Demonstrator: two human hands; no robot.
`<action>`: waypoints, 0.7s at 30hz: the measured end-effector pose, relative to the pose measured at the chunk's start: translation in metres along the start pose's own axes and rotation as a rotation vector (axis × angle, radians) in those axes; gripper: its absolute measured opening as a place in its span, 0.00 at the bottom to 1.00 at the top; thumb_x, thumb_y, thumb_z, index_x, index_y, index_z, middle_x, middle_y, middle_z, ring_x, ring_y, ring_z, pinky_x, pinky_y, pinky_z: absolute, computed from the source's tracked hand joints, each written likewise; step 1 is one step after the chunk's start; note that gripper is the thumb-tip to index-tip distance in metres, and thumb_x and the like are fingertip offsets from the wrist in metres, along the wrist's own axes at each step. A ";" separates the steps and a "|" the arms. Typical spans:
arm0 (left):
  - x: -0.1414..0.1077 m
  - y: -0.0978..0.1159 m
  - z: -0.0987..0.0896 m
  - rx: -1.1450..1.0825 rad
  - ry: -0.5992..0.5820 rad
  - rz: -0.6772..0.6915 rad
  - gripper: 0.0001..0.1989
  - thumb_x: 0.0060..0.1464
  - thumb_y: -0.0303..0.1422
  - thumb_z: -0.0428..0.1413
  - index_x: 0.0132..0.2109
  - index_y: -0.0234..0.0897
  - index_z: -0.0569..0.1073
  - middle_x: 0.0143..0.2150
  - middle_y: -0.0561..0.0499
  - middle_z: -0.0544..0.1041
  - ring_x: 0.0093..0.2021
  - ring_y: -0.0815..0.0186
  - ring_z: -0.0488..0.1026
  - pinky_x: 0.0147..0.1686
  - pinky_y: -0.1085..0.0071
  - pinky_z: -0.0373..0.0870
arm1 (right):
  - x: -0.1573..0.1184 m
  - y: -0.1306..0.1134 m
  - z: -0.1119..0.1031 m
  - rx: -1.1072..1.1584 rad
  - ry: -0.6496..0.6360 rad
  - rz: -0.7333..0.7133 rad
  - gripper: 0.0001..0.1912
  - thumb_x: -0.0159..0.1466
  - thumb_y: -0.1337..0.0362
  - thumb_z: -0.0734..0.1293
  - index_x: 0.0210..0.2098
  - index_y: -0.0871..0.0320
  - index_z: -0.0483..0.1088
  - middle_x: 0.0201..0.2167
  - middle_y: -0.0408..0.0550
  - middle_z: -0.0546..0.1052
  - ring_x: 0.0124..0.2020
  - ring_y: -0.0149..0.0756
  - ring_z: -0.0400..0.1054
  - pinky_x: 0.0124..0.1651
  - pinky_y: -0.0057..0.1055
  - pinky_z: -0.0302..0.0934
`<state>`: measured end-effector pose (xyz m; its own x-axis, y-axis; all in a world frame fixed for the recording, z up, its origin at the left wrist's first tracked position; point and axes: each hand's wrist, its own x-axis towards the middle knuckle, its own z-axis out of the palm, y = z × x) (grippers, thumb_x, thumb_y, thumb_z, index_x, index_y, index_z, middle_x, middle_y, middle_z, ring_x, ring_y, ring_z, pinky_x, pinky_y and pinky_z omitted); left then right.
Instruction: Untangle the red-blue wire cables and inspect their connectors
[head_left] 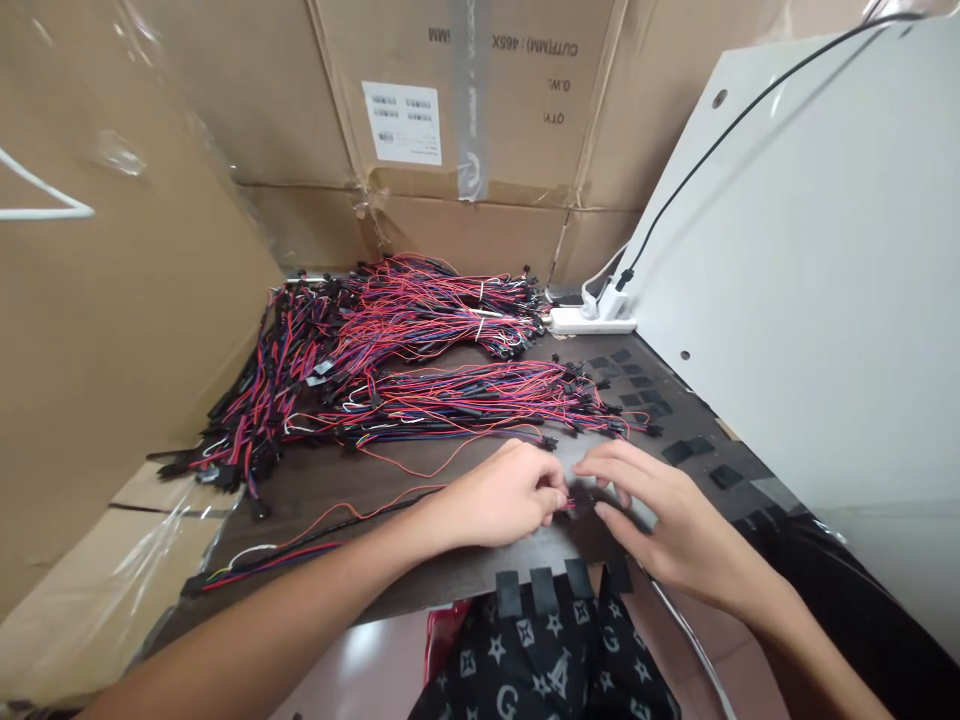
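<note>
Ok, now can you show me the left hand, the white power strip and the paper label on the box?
Left hand (pixel 511 497): head view, on the back of the hand.
Power strip (pixel 592 327): head view, on its long front side.
Paper label (pixel 403 124): head view, on its middle.

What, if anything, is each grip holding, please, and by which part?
The left grip pinches thin reddish wires, apparently near one end; the right grip is open and seems to hold nothing.

Left grip (pixel 511 497) pinching wire harness (pixel 360 523); right grip (pixel 664 502) spread just beside; wire bundles (pixel 465 396) beyond both grips; power strip (pixel 574 322) farther back.
</note>
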<state>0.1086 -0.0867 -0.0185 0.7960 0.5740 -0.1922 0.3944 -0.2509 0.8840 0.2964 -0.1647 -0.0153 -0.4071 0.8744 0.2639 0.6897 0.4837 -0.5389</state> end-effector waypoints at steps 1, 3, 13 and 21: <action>0.000 0.000 0.000 0.007 -0.001 0.001 0.10 0.53 0.28 0.49 0.25 0.35 0.67 0.21 0.53 0.71 0.16 0.73 0.65 0.17 0.78 0.58 | 0.000 -0.001 0.001 0.016 -0.030 -0.002 0.15 0.62 0.76 0.59 0.46 0.56 0.64 0.44 0.50 0.71 0.40 0.35 0.65 0.37 0.28 0.60; -0.001 0.001 0.001 0.006 -0.011 -0.002 0.09 0.54 0.29 0.48 0.26 0.35 0.67 0.22 0.53 0.72 0.17 0.72 0.66 0.18 0.77 0.60 | 0.001 -0.001 0.003 0.043 -0.078 0.026 0.14 0.62 0.74 0.61 0.46 0.55 0.65 0.41 0.47 0.73 0.36 0.34 0.65 0.37 0.28 0.59; 0.000 -0.001 0.000 0.016 -0.025 0.022 0.07 0.54 0.28 0.47 0.30 0.35 0.67 0.20 0.55 0.70 0.16 0.71 0.69 0.18 0.78 0.63 | 0.003 0.001 0.012 0.126 -0.067 0.129 0.03 0.63 0.70 0.62 0.34 0.58 0.67 0.27 0.43 0.70 0.26 0.30 0.59 0.31 0.28 0.53; -0.003 0.003 -0.001 -0.080 0.013 0.045 0.06 0.56 0.29 0.46 0.32 0.35 0.65 0.21 0.56 0.71 0.16 0.72 0.70 0.13 0.81 0.60 | 0.009 -0.005 0.022 0.624 0.111 0.365 0.05 0.63 0.62 0.63 0.34 0.58 0.64 0.28 0.44 0.70 0.26 0.30 0.61 0.27 0.26 0.55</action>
<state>0.1068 -0.0882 -0.0148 0.8057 0.5740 -0.1458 0.3194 -0.2139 0.9232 0.2761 -0.1601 -0.0277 -0.1304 0.9906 0.0421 0.2868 0.0784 -0.9548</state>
